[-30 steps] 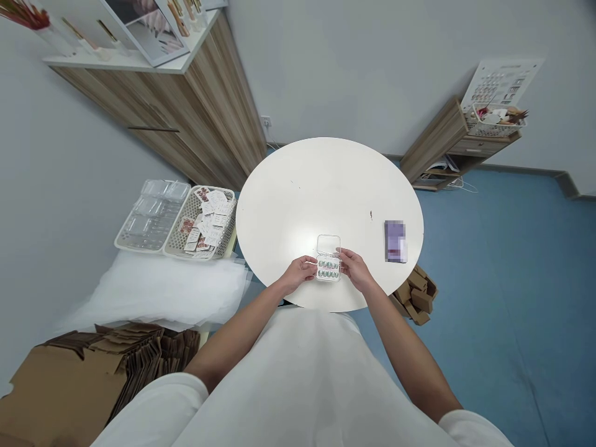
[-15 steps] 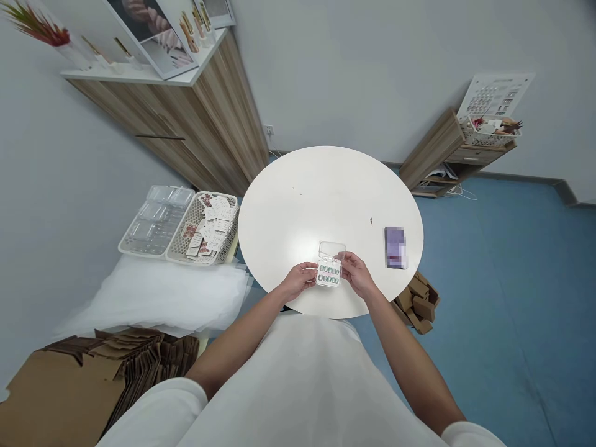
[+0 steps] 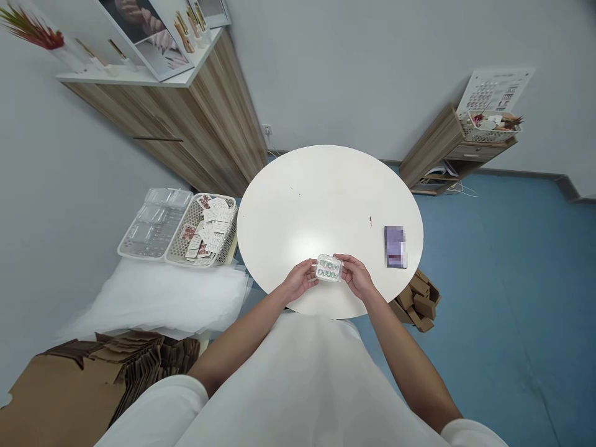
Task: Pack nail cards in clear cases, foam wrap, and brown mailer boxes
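Note:
A small clear plastic case (image 3: 328, 268) with its lid down is held between both hands over the near part of the white round table (image 3: 326, 186). Inside it, two rows of green-and-white press-on nails show through the lid. My left hand (image 3: 301, 279) grips the left side of the case, fingers bent around its edge. My right hand (image 3: 356, 274) holds the right side, with a finger along the top right corner. Whether the case touches the table I cannot tell.
A purple pixelated item (image 3: 395, 247) lies at the table's right. On the left stand a white basket of printed cards (image 3: 205, 230) and a tray of clear cases (image 3: 156, 222). White sheets (image 3: 162, 295) and folded cardboard (image 3: 65, 391) lie below them. Cardboard boxes (image 3: 418, 299) sit right of the table.
The case's clear lid, raised at the back before, is now folded down over the nails. Both hands stay at its sides.

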A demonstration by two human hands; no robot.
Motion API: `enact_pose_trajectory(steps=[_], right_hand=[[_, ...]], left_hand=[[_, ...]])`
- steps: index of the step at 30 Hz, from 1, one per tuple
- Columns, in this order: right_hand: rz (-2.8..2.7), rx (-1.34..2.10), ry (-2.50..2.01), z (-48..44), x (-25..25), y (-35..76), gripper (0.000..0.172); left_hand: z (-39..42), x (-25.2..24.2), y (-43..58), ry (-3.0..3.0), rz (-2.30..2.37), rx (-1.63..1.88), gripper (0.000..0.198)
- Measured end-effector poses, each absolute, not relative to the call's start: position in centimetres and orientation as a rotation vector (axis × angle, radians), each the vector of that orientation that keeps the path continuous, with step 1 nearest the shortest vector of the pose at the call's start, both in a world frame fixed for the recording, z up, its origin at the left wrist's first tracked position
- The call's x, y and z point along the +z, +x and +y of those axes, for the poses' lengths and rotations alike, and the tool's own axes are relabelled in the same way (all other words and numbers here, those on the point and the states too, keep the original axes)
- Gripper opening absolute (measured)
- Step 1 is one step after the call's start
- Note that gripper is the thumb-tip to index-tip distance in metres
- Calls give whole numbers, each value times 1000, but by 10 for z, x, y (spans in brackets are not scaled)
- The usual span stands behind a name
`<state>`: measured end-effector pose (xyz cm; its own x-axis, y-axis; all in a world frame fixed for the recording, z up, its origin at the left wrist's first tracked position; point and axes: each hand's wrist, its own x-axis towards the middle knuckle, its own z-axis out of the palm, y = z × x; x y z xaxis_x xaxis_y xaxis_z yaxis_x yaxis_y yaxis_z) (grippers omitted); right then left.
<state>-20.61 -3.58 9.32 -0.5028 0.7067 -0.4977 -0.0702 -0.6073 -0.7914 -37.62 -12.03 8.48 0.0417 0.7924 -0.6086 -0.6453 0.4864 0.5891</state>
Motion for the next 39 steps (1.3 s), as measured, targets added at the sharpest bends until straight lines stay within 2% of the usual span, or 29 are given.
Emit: enact_pose_trajectory(steps=[3, 9, 15, 22, 29, 35, 39], right_hand=[[-969, 2142, -1122, -35, 93, -206, 28], [-978, 2143, -1166, -41, 92, -208, 46], [-1082, 2035, -1368, -57, 94, -207, 46], [-1082, 1954, -1369, -57, 93, -205, 44], [-1144, 1933, -1376, -61, 87, -208, 45], [-1297, 1885, -1398, -64, 88, -220, 65], [-1390, 1843, -1373, -65, 94, -234, 70]], left_hand=[[-121, 86, -376, 223, 1074, 1066, 36], [-123, 80, -376, 302, 1153, 1080, 46], [-119, 79, -375, 427, 1253, 1144, 47], [-120, 82, -374, 525, 1289, 981, 42], [-128, 68, -376, 599, 1345, 989, 37], [-133, 69, -382, 614, 1445, 1056, 45], [-136, 75, -394, 742, 1551, 1130, 55]])
